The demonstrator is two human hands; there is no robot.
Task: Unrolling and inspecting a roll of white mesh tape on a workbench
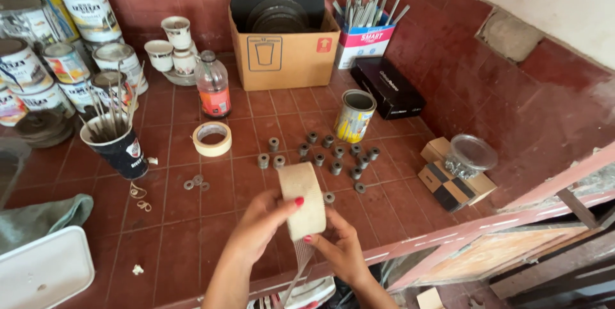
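Note:
A beige roll of mesh tape (303, 199) is held upright over the red tiled counter (173, 232), with a loose strip hanging down from it toward the counter's front edge. My left hand (256, 226) grips the roll's left side, thumb on its face. My right hand (343, 248) holds it from below and the right. Just beyond the roll, several small grey metal nuts or bushings (333, 155) lie scattered on the tiles.
A masking tape roll (213, 138), a bottle (213, 85), an open tin (354, 115), a cup of sticks (118, 139), paint cans (57, 46), a cardboard box of discs (282, 53), a black box (387, 88) and a plastic tub (469, 155) on small boxes stand around.

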